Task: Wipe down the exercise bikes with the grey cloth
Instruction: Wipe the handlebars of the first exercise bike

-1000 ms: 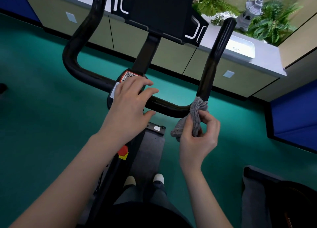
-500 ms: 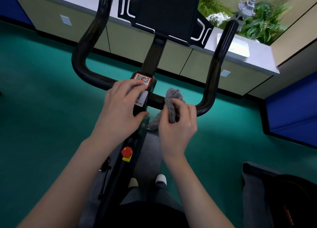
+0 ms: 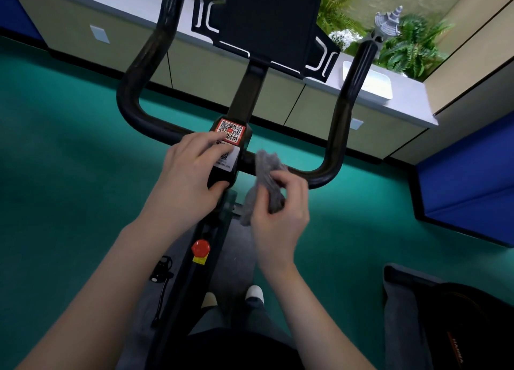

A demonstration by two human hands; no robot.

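A black exercise bike fills the middle of the head view, with a U-shaped handlebar (image 3: pixel 338 135) and a dark console (image 3: pixel 267 21) above it. My right hand (image 3: pixel 281 213) is shut on the grey cloth (image 3: pixel 268 180), which it presses against the crossbar just right of the centre stem. My left hand (image 3: pixel 189 174) rests on the stem block with the QR stickers (image 3: pixel 230 130), its thumb hooked under the block. A red knob (image 3: pixel 200 247) sits lower on the frame.
Green floor (image 3: pixel 69 191) lies on both sides of the bike. Beige cabinets with a white top (image 3: pixel 403 110) and plants run along the back. A blue panel (image 3: pixel 467 180) stands at the right. Another dark machine (image 3: pixel 450 322) is at bottom right. My shoes (image 3: pixel 254 291) show below.
My right hand has carried the cloth leftward from the right bend of the handlebar to the crossbar beside the stem. My left hand has stayed on the stem block.
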